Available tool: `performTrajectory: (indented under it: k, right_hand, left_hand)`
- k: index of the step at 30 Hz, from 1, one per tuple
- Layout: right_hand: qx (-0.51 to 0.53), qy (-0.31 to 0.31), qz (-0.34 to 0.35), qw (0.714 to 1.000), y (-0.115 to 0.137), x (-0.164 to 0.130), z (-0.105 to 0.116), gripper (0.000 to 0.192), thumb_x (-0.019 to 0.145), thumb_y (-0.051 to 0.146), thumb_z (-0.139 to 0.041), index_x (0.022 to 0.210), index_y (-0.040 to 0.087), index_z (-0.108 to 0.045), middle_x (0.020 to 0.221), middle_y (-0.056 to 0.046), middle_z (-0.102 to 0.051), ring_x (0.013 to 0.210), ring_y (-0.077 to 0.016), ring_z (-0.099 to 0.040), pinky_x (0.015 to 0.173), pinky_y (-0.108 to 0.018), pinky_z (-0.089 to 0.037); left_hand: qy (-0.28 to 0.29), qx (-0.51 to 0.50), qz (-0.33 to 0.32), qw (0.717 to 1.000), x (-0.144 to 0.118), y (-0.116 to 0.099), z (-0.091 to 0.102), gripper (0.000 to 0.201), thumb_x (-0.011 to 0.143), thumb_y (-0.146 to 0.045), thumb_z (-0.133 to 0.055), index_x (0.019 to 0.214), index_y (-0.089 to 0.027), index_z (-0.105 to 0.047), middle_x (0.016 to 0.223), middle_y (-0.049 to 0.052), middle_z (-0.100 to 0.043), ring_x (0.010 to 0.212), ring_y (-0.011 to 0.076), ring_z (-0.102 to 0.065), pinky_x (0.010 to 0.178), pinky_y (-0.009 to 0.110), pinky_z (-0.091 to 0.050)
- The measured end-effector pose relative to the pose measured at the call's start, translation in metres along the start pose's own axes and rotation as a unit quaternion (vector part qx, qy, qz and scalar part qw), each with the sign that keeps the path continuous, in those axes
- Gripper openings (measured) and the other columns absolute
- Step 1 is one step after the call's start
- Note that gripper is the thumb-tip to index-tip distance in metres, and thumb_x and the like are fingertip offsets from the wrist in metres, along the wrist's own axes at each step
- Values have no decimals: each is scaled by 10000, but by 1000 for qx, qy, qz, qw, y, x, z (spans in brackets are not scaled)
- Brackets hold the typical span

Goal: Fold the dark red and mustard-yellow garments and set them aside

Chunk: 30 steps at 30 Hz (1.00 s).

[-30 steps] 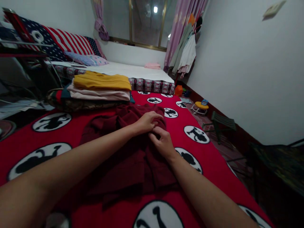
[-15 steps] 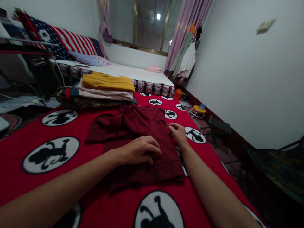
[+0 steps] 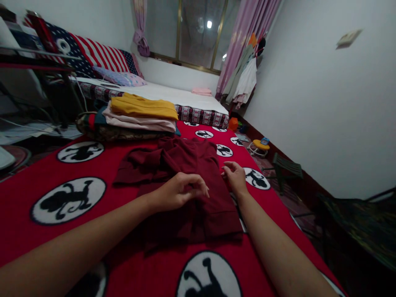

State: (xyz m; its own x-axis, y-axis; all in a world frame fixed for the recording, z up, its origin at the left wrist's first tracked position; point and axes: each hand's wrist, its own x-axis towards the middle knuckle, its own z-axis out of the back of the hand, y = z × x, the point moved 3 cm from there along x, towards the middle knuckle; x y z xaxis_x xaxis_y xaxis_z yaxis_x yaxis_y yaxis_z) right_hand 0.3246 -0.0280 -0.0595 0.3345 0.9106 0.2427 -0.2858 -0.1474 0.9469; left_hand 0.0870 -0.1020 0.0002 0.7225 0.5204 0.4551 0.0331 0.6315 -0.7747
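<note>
- The left arm (image 3: pixel 93 241) stretched forward and inward.
- The left hand (image 3: pixel 176 193) was loosely curled, its fingers (image 3: pixel 192 178) bent.
- The right arm (image 3: pixel 274 235) extended forward, also inward.
- The right hand (image 3: pixel 236 178) was half bent, apart from the left hand.

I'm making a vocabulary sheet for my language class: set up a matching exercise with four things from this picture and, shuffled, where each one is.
1. dark red garment
2. yellow garment
3. pink cloth
4. yellow stool

A. on the white bed
B. near the wall
C. spread on the red blanket
D. on top of the folded pile

Pairs: 1-C, 2-D, 3-A, 4-B
</note>
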Motion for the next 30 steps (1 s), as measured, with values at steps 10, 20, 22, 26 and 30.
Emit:
performTrajectory:
  k: [10,20,22,26,30]
  right_hand:
    - [-113,56,-84,988,-2,27,-8,206,785,315,-640,662,155,-599,463,10,-577,372,-112,-537,378,-196,-398]
    - [-297,34,-77,951,6,39,-21,156,687,286,-660,572,181,-665,431,1,-565,486,-152,-586,500,-215,-386]
    - [-320,7,-56,946,7,37,-19,147,699,267,-607,618,180,-692,502,-11,-608,594,-179,-629,547,-224,-397]
    - [-350,-29,-16,936,9,35,-18,167,721,225,-553,707,159,-705,692,-58,-684,757,-217,-649,646,-254,-426]
    - [-377,-47,33,925,20,26,-23,223,707,166,-555,883,166,-691,900,-100,-692,833,-236,-631,715,-300,-437]
  left_hand:
    - [135,283,10,950,-3,-12,-55,381,776,-389,-722,1118,-231,-663,1056,53,-653,922,215,-608,764,301,-468]
    - [140,232,34,962,-1,-15,-44,148,767,-103,-614,843,-196,-702,847,19,-660,822,158,-598,715,243,-446]
    - [153,168,48,973,-1,-20,-31,158,754,-70,-615,837,-179,-695,846,12,-668,807,136,-612,738,219,-451]
    - [212,101,92,968,-6,-17,-14,165,746,-43,-623,828,-166,-697,828,9,-690,771,124,-629,729,200,-456]
    - [249,108,119,955,-11,-13,-11,171,744,-58,-643,838,-174,-726,822,23,-713,779,137,-638,714,201,-453]
